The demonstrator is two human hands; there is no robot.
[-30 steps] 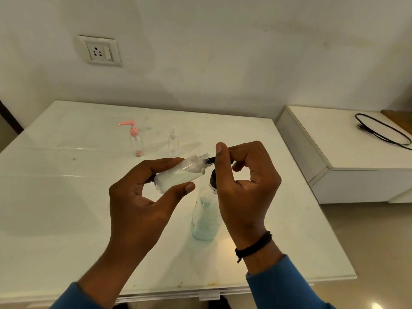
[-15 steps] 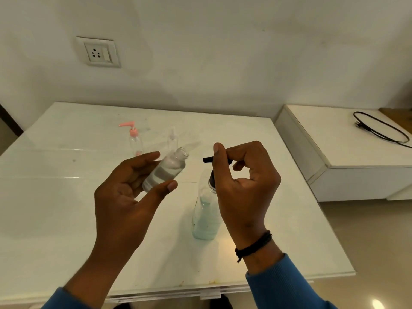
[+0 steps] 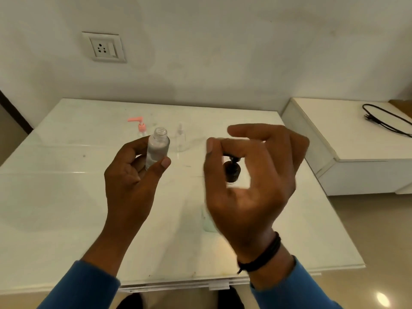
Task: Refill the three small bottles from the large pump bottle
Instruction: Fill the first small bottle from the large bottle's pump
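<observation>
The left hand [image 3: 133,177] grips an uncapped small bottle [image 3: 157,148] between thumb and fingers, holding it upright above the desk [image 3: 55,197]; its mouth is open and it holds whitish liquid. The right hand [image 3: 249,181] is raised beside it, apart from it, thumb and forefinger curled round the black pump [image 3: 231,170] of the large bottle [image 3: 208,224], whose pale green base shows on the desk behind the wrist. The hand is blurred, so how tight that grip is I cannot tell. Farther back on the desk stand a pink-pump bottle [image 3: 141,128], partly behind the held bottle, and a clear bottle [image 3: 181,139] just right of it. A black band [image 3: 263,257] circles the right wrist. A cable [image 3: 388,119] lies on the white cabinet [image 3: 347,139] at right.
</observation>
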